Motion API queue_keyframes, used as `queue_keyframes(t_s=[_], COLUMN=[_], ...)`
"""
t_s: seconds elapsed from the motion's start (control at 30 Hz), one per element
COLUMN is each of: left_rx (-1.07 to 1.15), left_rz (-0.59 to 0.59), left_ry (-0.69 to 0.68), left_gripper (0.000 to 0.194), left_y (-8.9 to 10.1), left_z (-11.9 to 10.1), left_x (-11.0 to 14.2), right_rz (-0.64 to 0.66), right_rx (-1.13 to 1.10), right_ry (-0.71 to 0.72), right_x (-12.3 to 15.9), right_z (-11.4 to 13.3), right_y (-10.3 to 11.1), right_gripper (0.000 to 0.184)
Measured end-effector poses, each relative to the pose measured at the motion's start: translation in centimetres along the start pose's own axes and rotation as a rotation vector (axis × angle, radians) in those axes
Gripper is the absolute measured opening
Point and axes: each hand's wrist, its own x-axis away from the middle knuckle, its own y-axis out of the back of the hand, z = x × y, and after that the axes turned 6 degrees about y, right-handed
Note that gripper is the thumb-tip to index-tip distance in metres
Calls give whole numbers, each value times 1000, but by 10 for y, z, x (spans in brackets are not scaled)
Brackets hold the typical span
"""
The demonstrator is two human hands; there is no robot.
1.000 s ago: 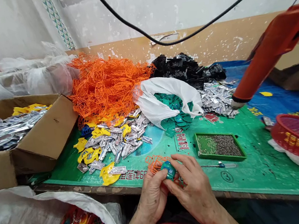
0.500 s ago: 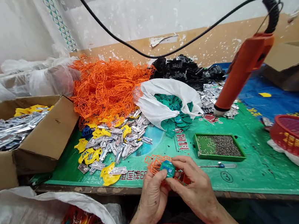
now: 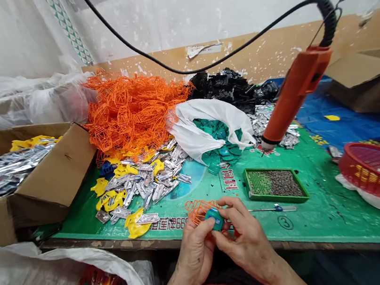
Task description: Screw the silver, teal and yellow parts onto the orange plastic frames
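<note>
Close to the table's front edge, both hands hold one small assembly together. It has an orange plastic lattice frame (image 3: 198, 209) with a teal plastic piece (image 3: 214, 218) on it. My left hand (image 3: 196, 248) is closed on it from the left, the thumb pressing on the teal piece. My right hand (image 3: 245, 235) pinches the same assembly from the right, with fingers curled behind it. The underside of the assembly is mostly hidden by the fingers. A yellow plastic part (image 3: 137, 224) with a silver piece on it lies to the left of the hands.
An orange electric screwdriver (image 3: 294, 98) hangs at the right above a green screw tray (image 3: 307, 195). Behind lie an orange lattice heap (image 3: 135, 108), black parts (image 3: 221, 88) and a white bag (image 3: 188, 128) of teal pieces. A cardboard box (image 3: 58, 169) stands left, a red basket (image 3: 356, 179) right.
The view has shifted slightly, so the scene sits a little further left. The teal piece has tilted in my fingers; both hands keep hold of the assembly.
</note>
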Motion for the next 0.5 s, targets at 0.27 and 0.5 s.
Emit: queue_keyframes(t_s=[0.27, 0.5], left_rx=[-226, -294], left_rz=[-33, -42], left_ry=[140, 246], left_gripper=[24, 27], left_y=[2, -2], left_z=[-9, -14], left_x=[3, 0], right_rz=[160, -791], right_rx=[2, 442], right_ry=[-137, -132], right_x=[-3, -91], right_z=[-1, -65], right_y=[44, 171], right_gripper=[25, 69])
